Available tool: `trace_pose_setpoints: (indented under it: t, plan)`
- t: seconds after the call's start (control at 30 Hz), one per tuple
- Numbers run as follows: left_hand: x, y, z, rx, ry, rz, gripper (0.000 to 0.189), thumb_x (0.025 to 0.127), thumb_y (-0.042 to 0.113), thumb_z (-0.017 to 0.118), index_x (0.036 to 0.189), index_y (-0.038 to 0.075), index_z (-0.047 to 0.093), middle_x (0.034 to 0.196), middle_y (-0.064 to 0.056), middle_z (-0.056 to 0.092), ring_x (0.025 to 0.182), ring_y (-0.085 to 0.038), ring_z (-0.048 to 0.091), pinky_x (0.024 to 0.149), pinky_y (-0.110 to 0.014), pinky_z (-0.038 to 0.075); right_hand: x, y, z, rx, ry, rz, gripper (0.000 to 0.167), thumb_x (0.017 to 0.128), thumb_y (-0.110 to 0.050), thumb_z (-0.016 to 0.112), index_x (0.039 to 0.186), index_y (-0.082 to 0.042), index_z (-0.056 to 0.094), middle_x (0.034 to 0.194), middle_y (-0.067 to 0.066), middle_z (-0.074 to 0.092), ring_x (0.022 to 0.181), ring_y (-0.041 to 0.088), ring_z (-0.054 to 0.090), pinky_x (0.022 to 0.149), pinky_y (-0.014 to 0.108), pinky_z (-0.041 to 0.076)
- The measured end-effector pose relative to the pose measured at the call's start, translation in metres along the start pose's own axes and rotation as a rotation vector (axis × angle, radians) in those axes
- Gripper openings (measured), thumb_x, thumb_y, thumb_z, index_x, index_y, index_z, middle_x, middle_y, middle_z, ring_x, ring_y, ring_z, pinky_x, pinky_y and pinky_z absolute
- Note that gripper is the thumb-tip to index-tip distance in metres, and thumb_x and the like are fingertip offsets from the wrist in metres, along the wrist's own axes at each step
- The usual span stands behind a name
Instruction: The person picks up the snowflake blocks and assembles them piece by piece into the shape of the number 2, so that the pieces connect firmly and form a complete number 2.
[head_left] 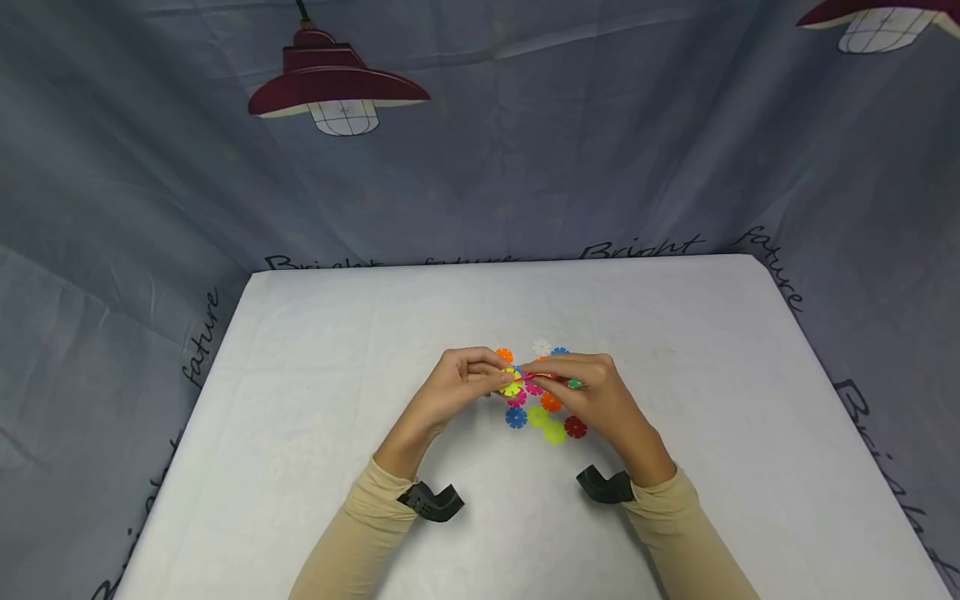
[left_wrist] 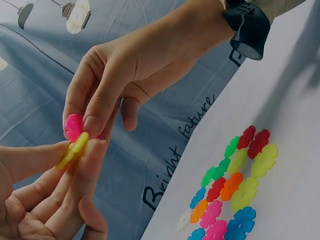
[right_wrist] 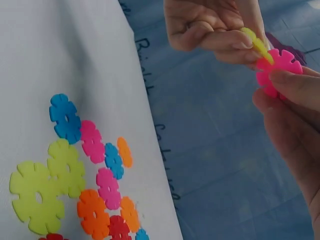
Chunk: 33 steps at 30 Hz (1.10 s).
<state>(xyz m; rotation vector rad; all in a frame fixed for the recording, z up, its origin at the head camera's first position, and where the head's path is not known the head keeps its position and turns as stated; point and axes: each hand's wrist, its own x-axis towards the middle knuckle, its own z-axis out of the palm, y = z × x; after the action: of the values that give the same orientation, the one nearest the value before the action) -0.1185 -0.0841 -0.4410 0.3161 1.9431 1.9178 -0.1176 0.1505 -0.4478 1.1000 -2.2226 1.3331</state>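
My left hand pinches a yellow snowflake disc between thumb and fingers. A pink snowflake disc is held by my right hand, thumb on its face and fingers behind. The two notched discs meet edge to edge at an angle, raised above the table; how deep their slots engage I cannot tell. Below and around both hands lie loose discs, among them a blue disc, a dark red disc and a yellow-green disc. The hands partly cover this group in the head view.
A white table spreads out on all sides of the discs. Grey curtains printed with red lamps and lettering hang behind and beside it. Each wrist carries a black camera mount.
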Motion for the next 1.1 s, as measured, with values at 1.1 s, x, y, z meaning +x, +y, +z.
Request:
trace_pose_setpoints:
  t: [1.1]
  plan:
    - [0.000, 0.000, -0.008, 0.036, 0.082, 0.003, 0.024, 0.095, 0.012, 0.075, 0.114, -0.002, 0.070, 0.101, -0.012, 0.077, 0.092, -0.023, 0.077, 0.079, -0.027, 0.056, -0.034, 0.043, -0.024, -0.238, -0.478, 0.789, 0.028, 0.078, -0.018, 0.091, 0.088, -0.007, 0.067, 0.074, 0.001, 0.056, 0.071, 0.015, 0.051, 0.063, 0.027, 0.044]
